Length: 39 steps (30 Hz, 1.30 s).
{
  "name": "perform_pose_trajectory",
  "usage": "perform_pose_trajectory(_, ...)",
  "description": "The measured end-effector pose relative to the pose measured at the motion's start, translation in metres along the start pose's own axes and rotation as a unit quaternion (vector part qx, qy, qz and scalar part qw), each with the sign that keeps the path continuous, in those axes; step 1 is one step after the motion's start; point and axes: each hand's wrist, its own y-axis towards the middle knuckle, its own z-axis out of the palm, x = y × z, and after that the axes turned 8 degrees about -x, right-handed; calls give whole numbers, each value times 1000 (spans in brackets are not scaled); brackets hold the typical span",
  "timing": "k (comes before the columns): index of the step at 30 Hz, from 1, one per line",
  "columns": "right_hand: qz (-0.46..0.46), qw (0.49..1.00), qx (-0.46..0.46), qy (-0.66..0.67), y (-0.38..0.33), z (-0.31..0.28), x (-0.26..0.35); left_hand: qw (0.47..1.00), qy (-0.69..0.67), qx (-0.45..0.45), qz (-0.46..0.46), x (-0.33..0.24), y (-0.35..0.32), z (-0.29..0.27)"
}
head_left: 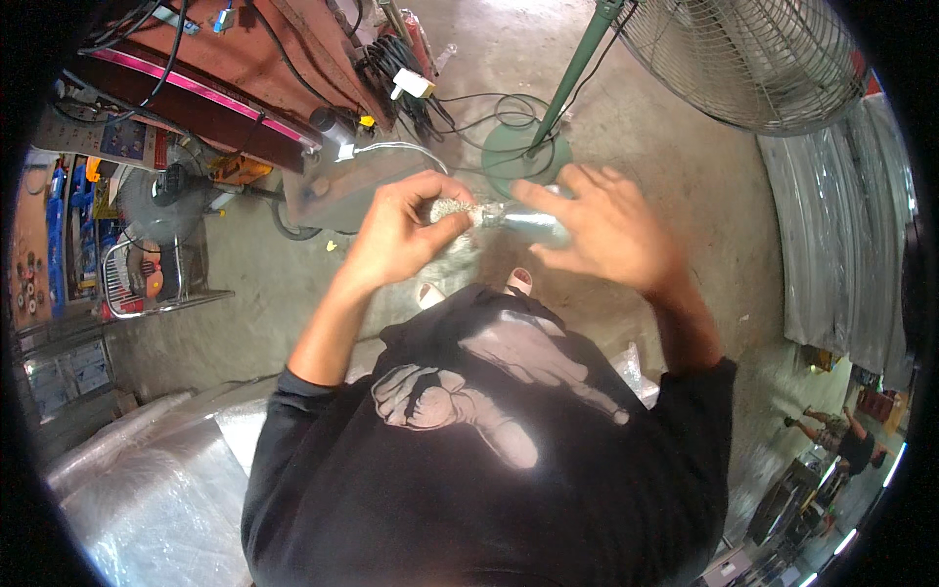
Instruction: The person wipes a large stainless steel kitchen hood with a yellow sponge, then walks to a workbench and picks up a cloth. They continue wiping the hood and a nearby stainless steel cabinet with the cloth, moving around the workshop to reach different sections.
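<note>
Both hands meet at chest height: left hand (396, 230) fingers pinch a wire brush (452, 210), right hand (611, 230) fingers curl around its silvery wrap (533, 225); open concrete floor (675, 147) lies beyond.

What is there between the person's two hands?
In the head view, a small silvery piece in clear wrap bridges the left hand and the right hand.

The left hand (399, 227) pinches a small silvery wad (452, 209) between thumb and fingers; the right hand (602, 225), slightly blurred, closes on a clear plastic strip (533, 223) that runs from the wad; both are raised over a concrete floor (675, 147); a green fan stand (533, 152) stands just beyond them; shiny wrapped sheets (147, 479) lie at lower left.
</note>
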Motion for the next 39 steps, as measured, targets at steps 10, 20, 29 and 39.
perform_pose_trajectory(10,151,895,-205,367,-8,133,56,955,225,136,137,-50,15,-37)
perform_pose_trajectory(20,138,881,-215,398,-19,155,71,996,80,-4,51,-7,-35,-24)
perform_pose_trajectory(29,150,889,-127,413,-35,162,77,993,64,-92,37,17,-74,-13)
perform_pose_trajectory(39,188,873,-139,428,-45,175,61,984,50,-167,46,18,-81,-7)
